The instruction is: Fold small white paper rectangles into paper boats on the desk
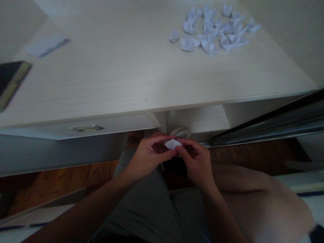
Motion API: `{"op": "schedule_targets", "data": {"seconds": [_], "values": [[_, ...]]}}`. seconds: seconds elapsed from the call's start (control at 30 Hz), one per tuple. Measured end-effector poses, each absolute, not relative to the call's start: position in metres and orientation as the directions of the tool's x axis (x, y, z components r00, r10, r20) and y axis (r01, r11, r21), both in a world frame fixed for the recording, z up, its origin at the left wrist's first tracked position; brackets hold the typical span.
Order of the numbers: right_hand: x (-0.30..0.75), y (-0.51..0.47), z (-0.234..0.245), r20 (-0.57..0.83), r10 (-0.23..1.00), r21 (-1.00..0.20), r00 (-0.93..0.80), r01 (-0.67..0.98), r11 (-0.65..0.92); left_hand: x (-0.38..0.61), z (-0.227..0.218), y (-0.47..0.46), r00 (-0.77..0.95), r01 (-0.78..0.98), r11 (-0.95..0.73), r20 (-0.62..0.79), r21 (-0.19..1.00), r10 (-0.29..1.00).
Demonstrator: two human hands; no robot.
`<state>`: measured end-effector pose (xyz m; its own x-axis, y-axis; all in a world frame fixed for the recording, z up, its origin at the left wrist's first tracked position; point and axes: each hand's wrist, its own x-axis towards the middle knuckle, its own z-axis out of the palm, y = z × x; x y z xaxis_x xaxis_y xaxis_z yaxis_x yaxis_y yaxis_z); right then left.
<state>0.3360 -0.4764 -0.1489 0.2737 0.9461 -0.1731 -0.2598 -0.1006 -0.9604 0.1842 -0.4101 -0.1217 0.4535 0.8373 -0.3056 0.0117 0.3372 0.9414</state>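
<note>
A small folded piece of white paper (172, 143) is pinched between my two hands, above my lap and just below the desk's front edge. My left hand (149, 153) grips it from the left, thumb in front and fingers behind. From the right, my right hand (196, 158) holds it the same way, its thumb pressed on the paper's lower right. The far side of the paper is hidden by my fingers. On the desk at the upper right lie several folded white paper pieces (210, 28) in a loose cluster, with pointed tips.
The pale desk (113, 74) spans the view. A white paper slip (48, 45) and a dark device with a gold edge (15, 82) lie at its left. Below are a drawer with a metal handle (88, 128) and an open shelf (199, 118). A dark-framed panel (273, 118) stands right.
</note>
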Motion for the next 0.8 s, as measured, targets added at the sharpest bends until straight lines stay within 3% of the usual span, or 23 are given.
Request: {"op": "schedule_targets", "data": {"seconds": [0.3,0.57,0.8], "values": [[0.336,-0.477,-0.147,-0.031,0.931,-0.997,0.364,-0.083,-0.001,0.183,-0.113,-0.406,0.499,0.167,0.224,-0.279,0.96,0.821],[0.34,-0.478,-0.147,-0.137,0.95,-0.971,0.281,-0.226,-0.073,0.184,-0.11,-0.404,0.498,0.22,0.266,-0.343,0.938,0.796],[0.347,-0.476,-0.145,-0.048,0.977,-0.999,0.208,0.012,-0.052,0.183,-0.108,-0.405,0.561,0.26,0.225,-0.337,0.939,0.756]]}}
